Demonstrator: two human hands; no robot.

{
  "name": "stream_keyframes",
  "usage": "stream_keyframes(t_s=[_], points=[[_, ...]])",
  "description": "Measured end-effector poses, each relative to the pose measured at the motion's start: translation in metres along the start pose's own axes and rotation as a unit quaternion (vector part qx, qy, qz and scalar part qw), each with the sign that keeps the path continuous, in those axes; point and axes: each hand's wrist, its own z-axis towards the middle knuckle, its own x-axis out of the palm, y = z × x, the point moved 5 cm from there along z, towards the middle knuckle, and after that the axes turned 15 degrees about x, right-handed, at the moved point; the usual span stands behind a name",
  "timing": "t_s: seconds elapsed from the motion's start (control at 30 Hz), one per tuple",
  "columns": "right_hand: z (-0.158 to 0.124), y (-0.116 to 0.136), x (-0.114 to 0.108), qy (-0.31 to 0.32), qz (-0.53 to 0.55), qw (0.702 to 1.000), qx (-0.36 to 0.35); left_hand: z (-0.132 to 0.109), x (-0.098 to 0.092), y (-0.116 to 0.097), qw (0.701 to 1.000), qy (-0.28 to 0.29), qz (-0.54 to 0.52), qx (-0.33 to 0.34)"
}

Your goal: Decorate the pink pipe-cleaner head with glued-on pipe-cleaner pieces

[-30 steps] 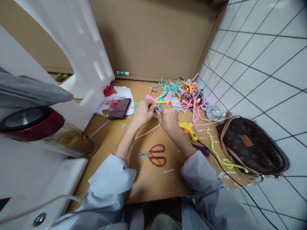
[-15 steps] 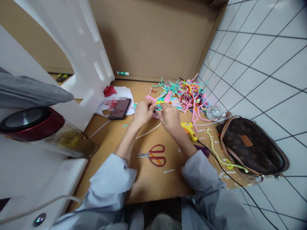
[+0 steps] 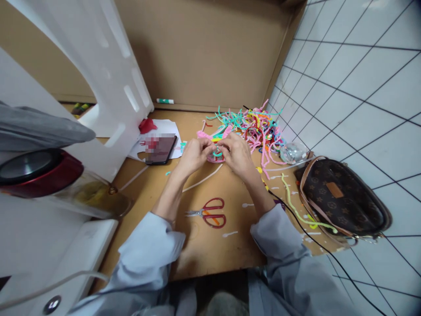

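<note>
My left hand [image 3: 195, 154] and my right hand [image 3: 237, 153] are close together over the table, thumbs and fingertips pinched. Both grip a small craft piece of pipe cleaners [image 3: 216, 157], pink with teal, white and yellow parts. Its full shape is partly hidden by my fingers. Just behind it, more pink and teal pipe cleaners lie on the table. Nearer to me lie red-handled scissors [image 3: 213, 213], with a short orange piece under the handles. My right forearm covers most of a yellow glue gun [image 3: 259, 170].
A tangled heap of coloured pipe cleaners [image 3: 259, 125] fills the back right. A phone [image 3: 161, 150] rests on white paper at left. To the right are a brown handbag [image 3: 342, 193], a clear plastic bundle [image 3: 293, 152] and a black cord [image 3: 305, 228]. Cardboard [image 3: 210, 52] walls the back.
My right hand has turned and shifted slightly to the right, exposing more of the craft piece. Its forearm now hides most of the glue gun. The view has shifted a little.
</note>
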Motion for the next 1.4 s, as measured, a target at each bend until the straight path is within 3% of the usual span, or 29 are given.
stream_keyframes(t_s=[0.3,0.57,0.77,1.03,1.4], points=[[0.000,-0.004,0.002,0.023,-0.026,0.999,0.031,0.001,0.004,-0.003,0.999,0.008,-0.042,0.022],[0.010,-0.021,0.008,-0.012,0.125,0.990,0.066,-0.002,-0.003,-0.002,0.983,-0.094,-0.156,0.003],[0.012,-0.023,0.009,-0.033,0.174,0.983,0.050,0.000,0.006,0.003,0.980,-0.073,-0.184,-0.029],[0.011,-0.022,0.014,0.024,0.218,0.974,0.055,0.000,0.006,0.001,0.986,-0.050,-0.156,-0.017],[0.010,-0.020,0.010,0.019,0.189,0.980,0.068,0.000,0.005,0.000,0.996,-0.025,-0.084,0.002]])
